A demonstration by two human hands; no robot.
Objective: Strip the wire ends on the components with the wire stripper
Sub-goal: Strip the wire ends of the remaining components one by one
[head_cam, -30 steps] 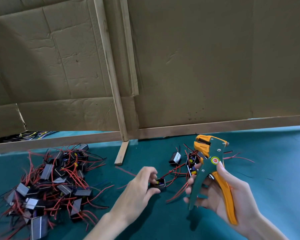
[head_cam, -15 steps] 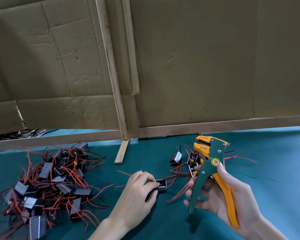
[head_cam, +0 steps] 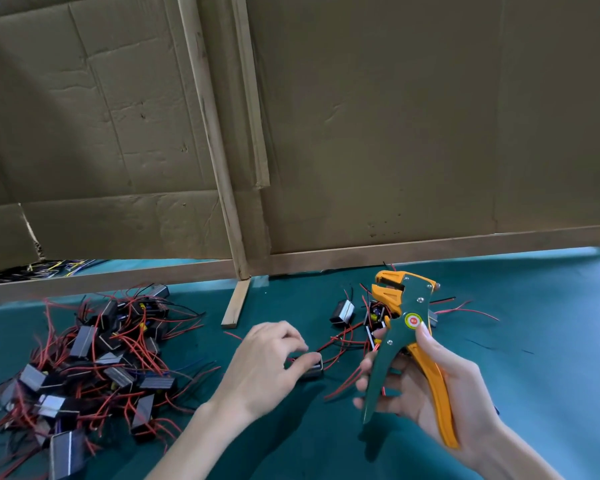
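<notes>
Head view. Left hand (head_cam: 267,362) sits low on the green table (head_cam: 551,341). Thumb and curled fingers pinch one black component (head_cam: 313,370), its red leads trailing right. A second ago the hand was slightly higher. Right hand (head_cam: 465,389) is wrapped round the wire stripper (head_cam: 409,308) handles, head up, position unchanged. Pile of components (head_cam: 94,358) lies far left.

Single head-worn view, forward and down, close over table (head_cam: 551,323) before cardboard wall (head_cam: 395,133).
</notes>
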